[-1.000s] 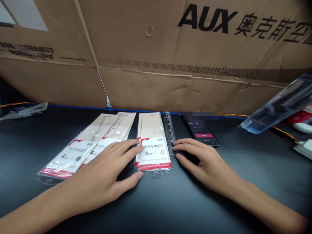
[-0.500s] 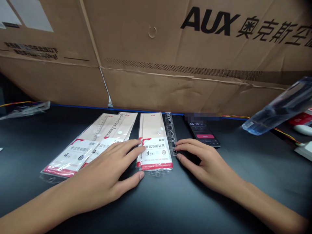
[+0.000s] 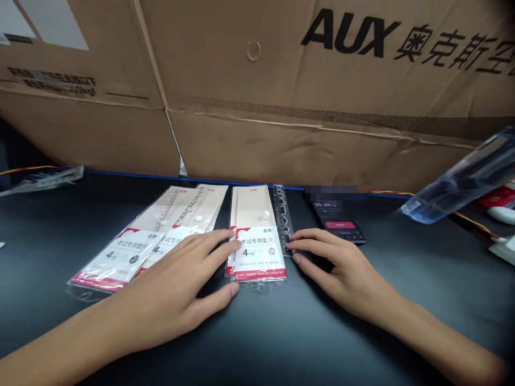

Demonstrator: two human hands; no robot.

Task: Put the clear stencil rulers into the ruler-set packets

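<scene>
My left hand (image 3: 189, 279) rests palm down with fingers apart, its fingertips at the left edge of a ruler-set packet (image 3: 259, 252). That packet is clear plastic with a white and red label and a pale insert, and it overlaps another one beneath. To the left lie two more overlapping ruler-set packets (image 3: 124, 252), partly hidden by the hand. A clear stencil ruler (image 3: 282, 217) lies just right of the middle packet. My right hand (image 3: 333, 262) lies with loosely bent fingers apart, its fingertips at the ruler's lower right edge, gripping nothing.
A phone (image 3: 340, 225) with a running timer lies behind my right hand. A clear blue-tinted plastic bottle (image 3: 454, 182) leans in at the right, near cables and a white plug. A large cardboard box (image 3: 281, 145) stands along the back of the black table (image 3: 273, 338).
Both hands and the packets stay in place; only the camera view has shifted very slightly.
</scene>
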